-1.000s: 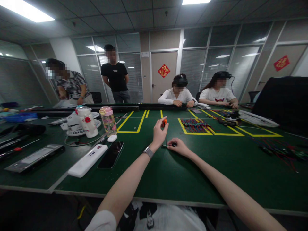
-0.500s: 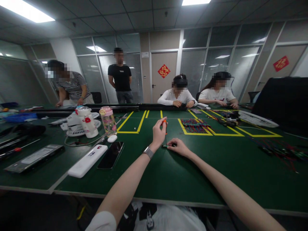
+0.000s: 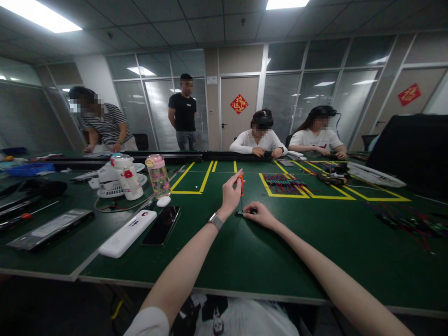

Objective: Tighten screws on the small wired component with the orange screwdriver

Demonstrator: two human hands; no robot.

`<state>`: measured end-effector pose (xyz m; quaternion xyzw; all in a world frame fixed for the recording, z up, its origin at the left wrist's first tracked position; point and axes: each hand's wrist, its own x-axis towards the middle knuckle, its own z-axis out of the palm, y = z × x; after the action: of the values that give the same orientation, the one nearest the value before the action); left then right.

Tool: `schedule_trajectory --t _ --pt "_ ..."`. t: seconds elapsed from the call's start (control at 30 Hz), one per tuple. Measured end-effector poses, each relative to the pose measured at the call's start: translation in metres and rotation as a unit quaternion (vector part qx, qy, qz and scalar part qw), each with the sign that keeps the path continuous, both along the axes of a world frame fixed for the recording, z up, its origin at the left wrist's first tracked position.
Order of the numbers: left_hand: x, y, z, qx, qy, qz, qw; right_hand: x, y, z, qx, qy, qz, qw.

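Observation:
My left hand (image 3: 231, 192) is raised over the green table (image 3: 266, 252), its fingers pinched on the orange handle of a small screwdriver (image 3: 241, 183) that stands upright. The thin shaft runs down to a small green part (image 3: 241, 213) lying on the table. My right hand (image 3: 261, 213) rests on the table beside that part, fingers closed on it and holding it down. A watch sits on my left wrist.
A black phone (image 3: 161, 225), a white power bank (image 3: 128, 233), a pink-lidded bottle (image 3: 157, 176) and a white fan (image 3: 115, 183) lie to the left. Coloured wires (image 3: 284, 182) fill a yellow-taped box ahead. Two seated people work across the table; two others stand at the back left.
My hands have stayed almost in place on the screwdriver and part. The standing person in the black shirt has walked to the right along the back wall.

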<state>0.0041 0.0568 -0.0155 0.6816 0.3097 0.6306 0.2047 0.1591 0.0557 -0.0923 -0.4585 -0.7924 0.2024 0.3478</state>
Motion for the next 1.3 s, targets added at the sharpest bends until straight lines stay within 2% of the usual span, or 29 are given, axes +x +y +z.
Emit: schedule_trajectory --t 0.2,0.3,0.5,0.8,1.07,1.3 --pt "-0.0009 -0.0019 0.0014 0.056 0.037 0.07 0.995 0.0005 0.0018 -0.0016 0.009 0.003 0.009 1.0" --pt "-0.0015 -0.0017 0.0016 0.052 0.036 0.067 0.996 0.0003 0.0015 -0.0012 0.013 -0.001 0.007 1.0" --pt "-0.0004 0.0036 -0.0022 0.026 0.015 0.018 0.999 0.0 -0.0007 0.0009 0.008 0.0 0.004 1.0" --pt "-0.0019 -0.0022 0.0021 0.051 0.038 0.09 0.994 -0.0001 -0.002 0.0023 0.007 -0.007 0.002 1.0" --pt "-0.0004 -0.0016 0.0015 0.024 0.006 0.027 0.999 0.0006 -0.0014 0.0016 0.006 -0.007 0.0 1.0" --pt "-0.0003 -0.0012 -0.0003 0.055 0.027 0.099 0.993 -0.0003 -0.0009 0.0018 0.006 -0.004 0.009 1.0"
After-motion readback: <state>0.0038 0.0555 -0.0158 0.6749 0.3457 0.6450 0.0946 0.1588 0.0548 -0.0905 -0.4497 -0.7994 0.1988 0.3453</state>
